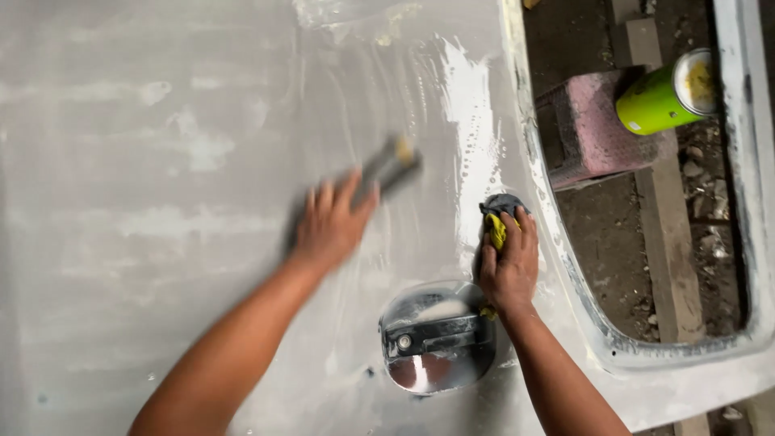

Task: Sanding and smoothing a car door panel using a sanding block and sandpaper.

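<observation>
1. Your panel point(161, 202) is dull grey, with paler whitish patches and wet white streaks.
2. Your right hand point(508, 262) grips a yellow and dark grey rag point(496, 218).
3. The handle recess point(436, 339) is shiny chrome.
4. The can point(658, 101) is lime green; the block point(593, 129) is pink.

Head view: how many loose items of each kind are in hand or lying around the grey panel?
Blurred flat sanding block, under left hand: 1
Yellow-and-grey wet cloth, in right hand: 1
Lime-green can: 1
Pink brick-like block: 1
Total: 4
</observation>
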